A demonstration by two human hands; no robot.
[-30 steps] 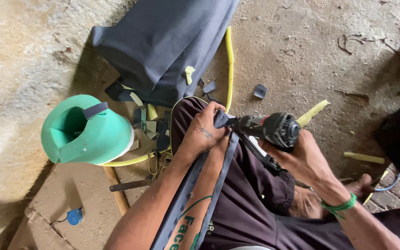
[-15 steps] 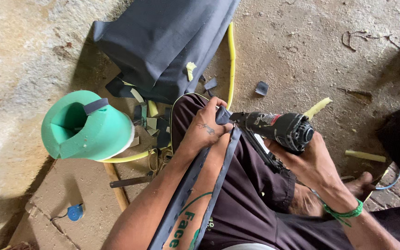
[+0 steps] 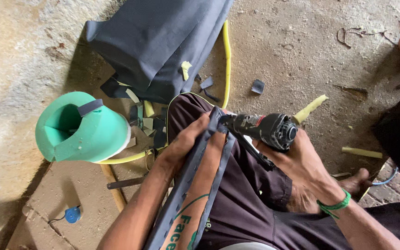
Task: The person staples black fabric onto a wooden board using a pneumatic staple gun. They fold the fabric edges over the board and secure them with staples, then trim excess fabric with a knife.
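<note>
The person's right hand point(image 3: 302, 159) is wrapping tightly around the grip of a dark grey power tool with a round vented motor end point(image 3: 264, 129), and the tool's nose is pointing toward the left hand. The left hand point(image 3: 186, 143) is pressing down with its fingers curled over a long dark grey fabric-covered strip point(image 3: 200, 180). This strip is lying along the person's lap over the dark maroon shorts point(image 3: 241, 203), running from the tool's nose down toward the bottom edge of the view, and it is also crossing the left forearm. A green band point(image 3: 334, 206) is sitting on the right wrist.

On the dusty concrete floor point(image 3: 302, 51) to the left, a mint green foam block with a hollow centre point(image 3: 81, 129) is resting near the left knee. Above it, a large sheet of dark navy fabric point(image 3: 158, 41) is lying folded, with a thin yellow foam strip point(image 3: 227, 55) running beside it. Small dark offcuts point(image 3: 257, 86) and pale yellow foam scraps point(image 3: 308, 109) are lying scattered around. A small blue round object point(image 3: 72, 214) is sitting on a flat brown cardboard sheet point(image 3: 70, 185) at the lower left.
</note>
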